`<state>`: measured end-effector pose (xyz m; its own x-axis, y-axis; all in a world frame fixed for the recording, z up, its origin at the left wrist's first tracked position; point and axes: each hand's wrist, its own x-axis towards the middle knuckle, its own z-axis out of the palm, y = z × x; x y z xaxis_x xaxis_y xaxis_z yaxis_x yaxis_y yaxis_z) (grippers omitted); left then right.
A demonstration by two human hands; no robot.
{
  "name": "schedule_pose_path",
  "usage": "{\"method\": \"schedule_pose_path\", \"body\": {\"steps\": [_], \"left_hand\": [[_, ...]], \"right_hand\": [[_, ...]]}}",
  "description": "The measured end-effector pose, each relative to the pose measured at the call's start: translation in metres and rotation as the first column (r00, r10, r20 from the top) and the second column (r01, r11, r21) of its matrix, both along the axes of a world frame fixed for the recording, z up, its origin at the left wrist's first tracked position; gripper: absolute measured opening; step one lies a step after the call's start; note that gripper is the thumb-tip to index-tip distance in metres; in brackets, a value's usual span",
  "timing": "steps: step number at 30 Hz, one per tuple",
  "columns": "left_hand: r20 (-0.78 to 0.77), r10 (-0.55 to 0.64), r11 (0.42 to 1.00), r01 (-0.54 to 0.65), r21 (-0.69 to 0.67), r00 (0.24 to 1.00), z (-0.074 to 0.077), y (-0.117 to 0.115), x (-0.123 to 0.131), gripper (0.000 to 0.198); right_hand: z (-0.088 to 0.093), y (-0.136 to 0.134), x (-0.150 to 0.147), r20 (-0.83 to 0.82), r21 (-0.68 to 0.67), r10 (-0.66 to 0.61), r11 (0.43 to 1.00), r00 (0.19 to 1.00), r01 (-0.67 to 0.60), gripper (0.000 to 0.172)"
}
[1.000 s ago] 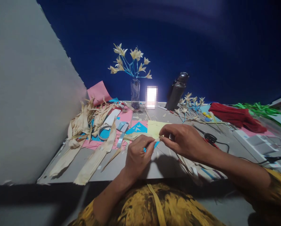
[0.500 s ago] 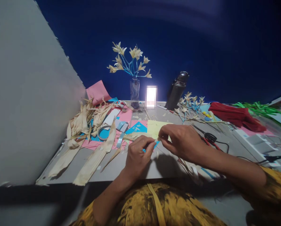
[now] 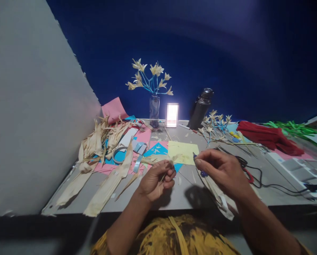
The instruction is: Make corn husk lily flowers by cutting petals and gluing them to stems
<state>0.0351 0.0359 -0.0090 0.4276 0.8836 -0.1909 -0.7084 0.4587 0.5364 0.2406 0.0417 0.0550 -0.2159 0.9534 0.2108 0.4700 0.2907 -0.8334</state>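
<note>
My left hand [image 3: 158, 179] is palm up near the table's front, its fingers curled round a thin pale stem [image 3: 163, 177]. Its far end, by a pale strip near the fingertips, is hard to make out. My right hand [image 3: 223, 173] grips what looks like a small dark blue glue gun [image 3: 194, 156], nozzle pointing away and left; its body is mostly hidden by the fingers. Between and beyond the hands lies a yellow paper sheet [image 3: 186, 148]. To its left are a blue paper piece [image 3: 155, 148] with small cut petals and a dried husk strip [image 3: 155, 158].
Dried husks [image 3: 94, 141] and a tape roll [image 3: 118, 155] fill the left side. At the back stand a glass vase [image 3: 154, 111] of husk flowers and a dark flask [image 3: 201, 108]. Rightward are more flowers [image 3: 214, 122], red cloth [image 3: 270, 138], a black cable [image 3: 277, 187] and a power strip [image 3: 288, 170].
My hands, close together before, are now apart. The right has moved right and taken hold of the blue tool; the left has turned palm up. The view has tilted slightly upward.
</note>
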Motion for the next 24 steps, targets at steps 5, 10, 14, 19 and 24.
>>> {"method": "schedule_pose_path", "body": {"steps": [5,10,14,19,24], "left_hand": [[0.122,-0.071,0.997,0.067,0.036,0.990,-0.009,-0.003,0.003,0.025],[0.061,-0.166,0.981,0.159,0.114,0.984,-0.020,-0.005,0.002,0.025],[0.023,-0.199,0.973,0.195,0.122,0.980,-0.027,-0.006,0.001,0.026],[-0.009,-0.206,0.973,0.206,0.107,0.978,-0.032,-0.005,0.000,0.029],[-0.060,-0.174,0.981,0.178,0.082,0.983,-0.028,-0.004,0.002,0.026]], "right_hand": [[-0.031,-0.013,-0.022,-0.214,-0.168,0.054,0.982,0.975,-0.091,0.020],[-0.040,-0.013,-0.030,-0.347,-0.228,0.196,0.931,0.917,-0.286,0.024],[-0.037,-0.008,-0.032,-0.348,-0.232,0.262,0.906,0.900,-0.354,0.023],[-0.034,-0.005,-0.036,-0.325,-0.173,0.330,0.901,0.886,-0.399,0.019],[-0.041,0.000,-0.034,-0.413,-0.196,0.307,0.889,0.857,-0.413,0.010]]}}
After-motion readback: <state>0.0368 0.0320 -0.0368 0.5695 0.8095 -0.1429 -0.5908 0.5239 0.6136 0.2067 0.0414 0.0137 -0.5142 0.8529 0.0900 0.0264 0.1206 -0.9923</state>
